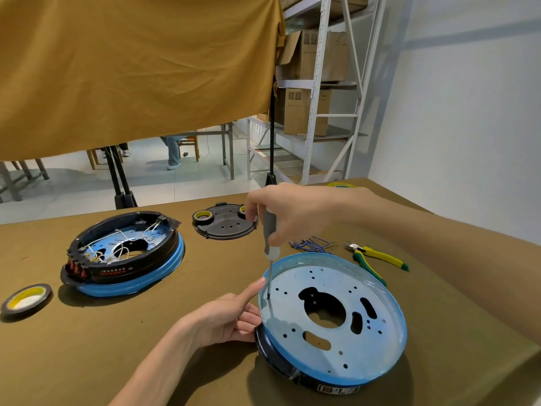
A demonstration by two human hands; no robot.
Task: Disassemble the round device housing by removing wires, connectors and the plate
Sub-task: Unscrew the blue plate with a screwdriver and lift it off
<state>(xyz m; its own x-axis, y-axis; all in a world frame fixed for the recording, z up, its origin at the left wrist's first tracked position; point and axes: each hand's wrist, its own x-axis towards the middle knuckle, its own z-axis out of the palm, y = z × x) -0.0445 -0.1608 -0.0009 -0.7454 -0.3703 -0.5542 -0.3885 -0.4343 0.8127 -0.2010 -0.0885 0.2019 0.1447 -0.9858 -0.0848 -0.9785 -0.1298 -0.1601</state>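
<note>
A round housing with a blue rim point(389, 367) lies at the front right, its blue-filmed metal plate point(295, 320) facing up. My right hand point(292, 218) grips a grey screwdriver point(270, 232) held upright, its tip set on the plate near the left rim. My left hand point(228, 315) holds the housing's left edge, forefinger stretched up beside the screwdriver shaft. A second round housing point(128, 253) with white wires and red connectors inside sits at the left.
A black round cover point(225, 227) carrying a tape roll point(204, 216) lies at the back. Another tape roll point(26, 298) lies far left. Blue wires point(310, 244) and yellow-green pliers point(377, 257) lie behind the near housing. A yellow cloth hangs behind the table.
</note>
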